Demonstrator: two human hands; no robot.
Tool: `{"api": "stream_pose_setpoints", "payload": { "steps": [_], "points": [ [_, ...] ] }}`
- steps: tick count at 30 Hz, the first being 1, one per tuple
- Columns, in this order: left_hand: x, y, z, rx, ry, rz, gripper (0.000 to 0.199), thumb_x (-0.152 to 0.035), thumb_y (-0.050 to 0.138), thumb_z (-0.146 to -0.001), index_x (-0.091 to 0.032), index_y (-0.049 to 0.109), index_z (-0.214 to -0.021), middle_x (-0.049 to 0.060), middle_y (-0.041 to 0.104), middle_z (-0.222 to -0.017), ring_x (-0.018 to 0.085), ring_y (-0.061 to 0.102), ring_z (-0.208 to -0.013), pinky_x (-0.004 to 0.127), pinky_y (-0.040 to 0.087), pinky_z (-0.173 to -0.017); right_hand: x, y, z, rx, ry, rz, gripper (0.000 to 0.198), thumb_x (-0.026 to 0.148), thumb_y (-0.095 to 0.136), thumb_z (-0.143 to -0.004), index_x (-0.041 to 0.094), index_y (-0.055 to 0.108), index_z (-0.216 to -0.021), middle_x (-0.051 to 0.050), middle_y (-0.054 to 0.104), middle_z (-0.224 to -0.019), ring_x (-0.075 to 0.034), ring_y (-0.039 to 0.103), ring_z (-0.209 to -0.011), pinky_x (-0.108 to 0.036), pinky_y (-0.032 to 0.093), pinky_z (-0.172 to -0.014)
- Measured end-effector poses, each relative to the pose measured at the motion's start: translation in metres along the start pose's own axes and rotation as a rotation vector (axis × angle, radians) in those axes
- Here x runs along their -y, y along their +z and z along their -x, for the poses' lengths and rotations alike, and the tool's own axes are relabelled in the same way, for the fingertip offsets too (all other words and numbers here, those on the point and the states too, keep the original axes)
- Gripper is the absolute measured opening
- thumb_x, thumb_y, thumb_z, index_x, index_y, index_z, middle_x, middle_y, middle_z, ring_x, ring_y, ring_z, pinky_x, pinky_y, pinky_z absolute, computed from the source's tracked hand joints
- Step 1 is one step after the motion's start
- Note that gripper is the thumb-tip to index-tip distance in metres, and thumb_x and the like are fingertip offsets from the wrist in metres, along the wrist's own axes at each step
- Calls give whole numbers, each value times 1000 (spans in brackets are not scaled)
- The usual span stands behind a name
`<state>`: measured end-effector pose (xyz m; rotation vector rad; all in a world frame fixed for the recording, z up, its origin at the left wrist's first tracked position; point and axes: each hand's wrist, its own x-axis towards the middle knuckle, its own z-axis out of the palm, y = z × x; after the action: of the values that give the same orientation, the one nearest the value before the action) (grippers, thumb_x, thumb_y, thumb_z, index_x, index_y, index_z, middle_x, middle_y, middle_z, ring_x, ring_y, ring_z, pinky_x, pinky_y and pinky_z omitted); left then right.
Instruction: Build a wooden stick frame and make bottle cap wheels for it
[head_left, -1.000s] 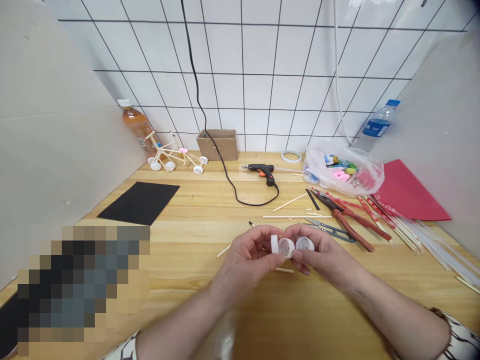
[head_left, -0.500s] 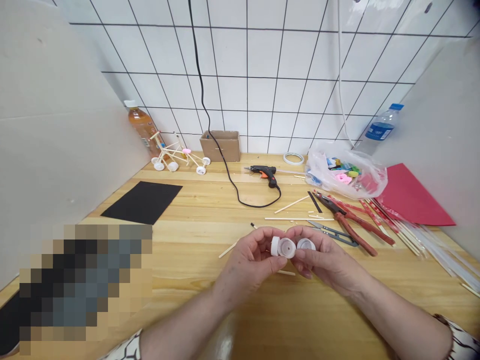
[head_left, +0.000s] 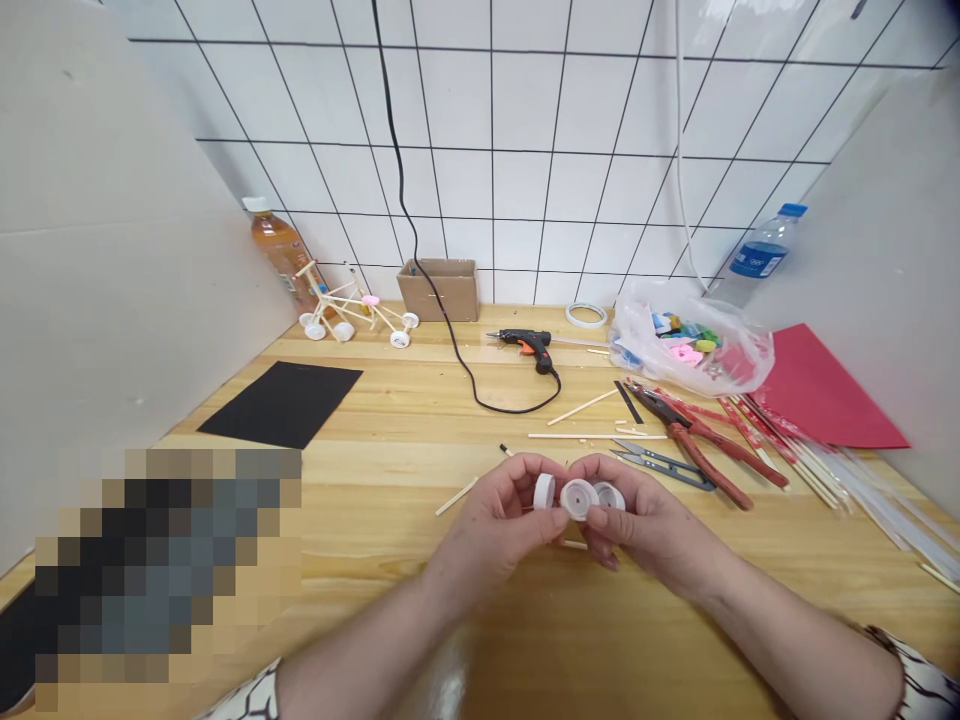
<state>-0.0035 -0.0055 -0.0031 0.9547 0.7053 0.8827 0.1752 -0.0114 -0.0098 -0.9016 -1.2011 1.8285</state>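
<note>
Three white bottle caps are held close together above the table, with both hands almost touching. My left hand [head_left: 499,515] is closed on the left bottle cap [head_left: 544,491], which is turned edge-on. Between the thumbs, the middle bottle cap [head_left: 578,500] faces me with its hollow side and a small dark spot at its centre. My right hand [head_left: 649,510] is closed on the right bottle cap [head_left: 611,497], partly behind its thumb. The hidden fingertips leave unclear which hand bears the middle cap. A thin stick [head_left: 575,545] lies below the hands.
A black hot glue gun [head_left: 527,343] lies behind the hands with its cord. To the right are red-handled pliers [head_left: 705,450], thread snips [head_left: 667,465], and a plastic bag [head_left: 742,370] of colourful bits. A stick-built model [head_left: 352,305] with white wheels stands back left, near black paper [head_left: 283,403].
The middle cap has turned to face me more and shifted slightly right. The left cap has rotated and now shows apart from it. Both hands stay in nearly the same place.
</note>
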Motion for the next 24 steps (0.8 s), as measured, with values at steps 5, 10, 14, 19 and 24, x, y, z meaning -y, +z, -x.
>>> {"api": "stream_pose_setpoints", "payload": {
  "steps": [5,10,14,19,24],
  "points": [
    [2,-1,-1,50,-52,66,34,-19,76,-62,-16,57,-90,-1,59,-73,10,54,-63,22,45,-57,-1,3,-1,-43,3,-36,30,33,70,-74,17,54,-93,3,54,-68,-5,44,-49,-19,34,-44],
    [4,5,-2,121,-43,106,37,-27,76,-65,-17,54,-92,2,65,-78,19,67,-66,35,51,-68,-3,6,0,-2,17,1,32,36,68,-76,17,52,-97,0,55,-77,-6,45,-54,-21,37,-49],
    [2,7,0,119,-35,68,31,-30,74,-68,-17,53,-88,2,66,-77,21,67,-66,41,52,-73,-2,5,1,38,19,49,35,38,65,-78,18,48,-101,1,54,-76,-6,45,-53,-21,36,-49],
    [-4,9,5,53,-32,-30,29,-29,72,-69,-18,51,-86,0,63,-75,16,63,-66,32,50,-68,-2,3,3,76,31,8,41,42,65,-78,22,43,-106,4,52,-75,-5,42,-50,-20,32,-46],
    [-4,9,6,-29,-17,-140,26,-25,69,-68,-18,50,-83,-3,58,-68,9,51,-58,20,39,-55,2,3,5,70,58,-121,36,44,62,-80,23,47,-106,6,45,-67,-4,33,-48,-20,28,-46]
  ]
}}
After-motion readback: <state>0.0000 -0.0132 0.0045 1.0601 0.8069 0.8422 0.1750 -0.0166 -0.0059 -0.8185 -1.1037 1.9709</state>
